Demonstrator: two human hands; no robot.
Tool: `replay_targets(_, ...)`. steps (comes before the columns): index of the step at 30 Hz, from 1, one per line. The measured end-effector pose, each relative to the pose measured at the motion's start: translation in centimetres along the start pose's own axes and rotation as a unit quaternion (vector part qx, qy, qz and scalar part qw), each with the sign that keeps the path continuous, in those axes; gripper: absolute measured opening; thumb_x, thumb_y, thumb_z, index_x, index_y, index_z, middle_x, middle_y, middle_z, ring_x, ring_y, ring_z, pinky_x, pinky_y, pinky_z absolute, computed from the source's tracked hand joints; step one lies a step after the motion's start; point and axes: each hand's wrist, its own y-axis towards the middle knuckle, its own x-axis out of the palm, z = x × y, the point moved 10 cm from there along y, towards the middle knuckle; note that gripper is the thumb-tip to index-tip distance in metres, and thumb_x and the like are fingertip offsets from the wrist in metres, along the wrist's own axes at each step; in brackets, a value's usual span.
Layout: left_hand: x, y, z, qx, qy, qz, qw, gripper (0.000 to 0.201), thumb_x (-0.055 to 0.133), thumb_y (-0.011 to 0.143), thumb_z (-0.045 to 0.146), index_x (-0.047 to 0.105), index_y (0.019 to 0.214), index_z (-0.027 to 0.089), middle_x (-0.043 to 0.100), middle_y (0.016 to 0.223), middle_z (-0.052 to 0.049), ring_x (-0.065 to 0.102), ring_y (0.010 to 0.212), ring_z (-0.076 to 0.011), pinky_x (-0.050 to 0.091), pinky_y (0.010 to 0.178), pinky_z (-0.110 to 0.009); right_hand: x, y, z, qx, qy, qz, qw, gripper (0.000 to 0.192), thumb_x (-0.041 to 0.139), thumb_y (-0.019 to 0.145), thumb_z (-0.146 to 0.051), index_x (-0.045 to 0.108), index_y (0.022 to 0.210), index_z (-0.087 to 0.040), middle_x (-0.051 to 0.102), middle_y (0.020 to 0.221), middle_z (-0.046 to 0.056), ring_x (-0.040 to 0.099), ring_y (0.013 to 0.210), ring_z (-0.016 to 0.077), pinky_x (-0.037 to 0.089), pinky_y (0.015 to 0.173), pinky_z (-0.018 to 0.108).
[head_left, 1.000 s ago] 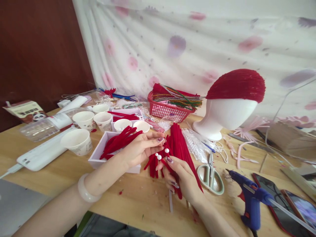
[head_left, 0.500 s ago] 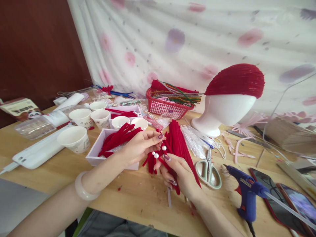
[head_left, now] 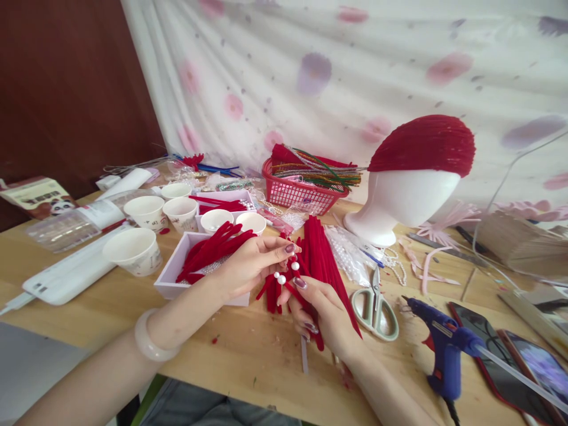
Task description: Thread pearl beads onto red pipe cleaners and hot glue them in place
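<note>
- Nearest the camera, the person's two bare forearms reached in over the wooden counter, a pale bangle sitting on the left wrist.
- The right hand was closed around a short bundle of red pipe cleaners tipped with white pearl beads, thumb on top and fingers curled under it.
- The left hand met that bundle from the other side, its thumb and fingertips pinched on the bead-tipped ends just above the right thumb.
- Just behind and under both hands lay a long heap of red pipe cleaners, running away from the person across the counter.
- To the right of the hands, pale green scissors lay flat, and a blue glue gun stood further right with a clear stick jutting from its back.
- Two phones rested near the right edge of the counter.
- Touching the left hand's far side, a white box held more red pipe cleaners.
- Beyond the box stood a cluster of white paper cups, with a long white flat device to their left.
- Farther back, a red mesh basket held mixed coloured pipe cleaners.
- To its right, a white foam head wore a red cap.
- Behind everything hung a white floral curtain.
</note>
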Motion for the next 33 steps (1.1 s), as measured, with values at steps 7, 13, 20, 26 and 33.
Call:
replay_targets(7, -0.21, -0.04, 0.06, 0.005, 0.000, 0.003, 1.000, 0.027, 0.100, 0.063, 0.028, 0.079, 0.075, 0.015, 0.073, 0.069, 0.000, 0.064, 0.063, -0.0079, 0.053, 0.059, -0.016, -0.12, 0.15, 0.09, 0.001, -0.002, 0.004, 1.000, 0.044, 0.059, 0.096, -0.054, 0.071, 0.080, -0.015, 0.038, 0.045, -0.011, 0.026, 0.037, 0.0063, 0.031, 0.037, 0.018)
replay_targets(13, -0.03, -0.07, -0.03, 0.000, 0.002, -0.003, 1.000, 0.029, 0.100, 0.063, 0.029, 0.080, 0.077, 0.014, 0.073, 0.067, 0.000, 0.064, 0.061, -0.0071, 0.052, 0.057, -0.015, -0.19, 0.12, 0.00, 0.003, -0.002, 0.006, 1.000, 0.043, 0.060, 0.096, -0.053, 0.071, 0.079, -0.015, 0.037, 0.044, -0.011, 0.026, 0.036, 0.0063, 0.031, 0.036, 0.018)
replay_targets(20, 0.04, -0.05, 0.10, 0.006, 0.014, -0.005, 1.000, 0.028, 0.099, 0.064, 0.031, 0.080, 0.075, 0.014, 0.072, 0.066, 0.000, 0.062, 0.058, -0.0079, 0.051, 0.055, -0.017, -0.19, 0.20, 0.17, 0.004, -0.001, 0.005, 1.000, 0.044, 0.059, 0.096, -0.053, 0.071, 0.077, -0.015, 0.036, 0.043, -0.011, 0.026, 0.036, 0.0064, 0.031, 0.036, 0.018)
replay_targets(26, 0.18, -0.12, 0.27, 0.010, 0.021, -0.002, 1.000, 0.030, 0.100, 0.062, 0.032, 0.081, 0.076, 0.015, 0.073, 0.067, 0.001, 0.063, 0.060, -0.0075, 0.052, 0.056, -0.016, -0.22, 0.13, 0.15, 0.003, -0.002, 0.009, 1.000, 0.044, 0.058, 0.097, -0.053, 0.070, 0.078, -0.015, 0.037, 0.044, -0.011, 0.026, 0.036, 0.0070, 0.031, 0.036, 0.019)
replay_targets(33, 0.31, -0.25, 0.51, 0.021, 0.034, 0.004, 0.999, 0.027, 0.099, 0.063, 0.032, 0.081, 0.076, 0.015, 0.074, 0.068, 0.000, 0.065, 0.059, -0.0091, 0.051, 0.053, -0.018, -0.19, 0.06, 0.07, 0.005, 0.002, 0.014, 1.000, 0.043, 0.060, 0.095, -0.053, 0.070, 0.078, -0.015, 0.037, 0.044, -0.011, 0.025, 0.037, 0.0072, 0.030, 0.036, 0.020)
